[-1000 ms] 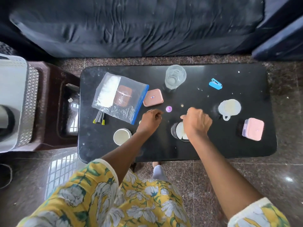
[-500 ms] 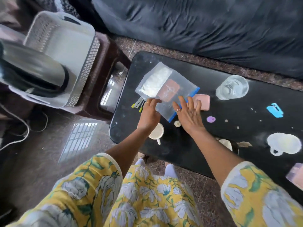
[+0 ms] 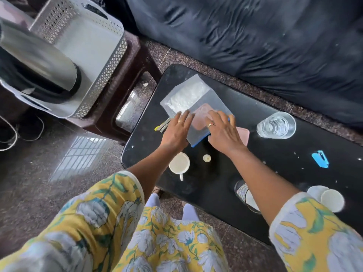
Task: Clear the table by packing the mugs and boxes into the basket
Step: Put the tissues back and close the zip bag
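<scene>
A clear zip bag (image 3: pixel 193 99) with a blue edge lies at the left end of the black table (image 3: pixel 290 173); white stuff and a pink box (image 3: pixel 202 114) show inside it. My left hand (image 3: pixel 176 130) and my right hand (image 3: pixel 222 130) lie flat on the bag's near end, fingers spread. Another pink box (image 3: pixel 243 134) peeks out beside my right hand. A white mug (image 3: pixel 179 163) stands near the table's front edge. A second white mug (image 3: pixel 326 197) and a dark mug (image 3: pixel 242 191) sit partly behind my right arm. The white perforated basket (image 3: pixel 110 61) rests on a brown stool at the left.
A steel kettle (image 3: pixel 37 69) lies in the basket. On the table are a glass of water (image 3: pixel 276 125), a blue clip (image 3: pixel 320 159), a small round cap (image 3: pixel 206 158) and pens (image 3: pixel 163 126) by my left hand. A dark sofa (image 3: pixel 255 36) runs behind the table.
Both hands have moved from the table's middle to the zip bag and now press flat on it. My view has swung left, bringing the basket and kettle closer.
</scene>
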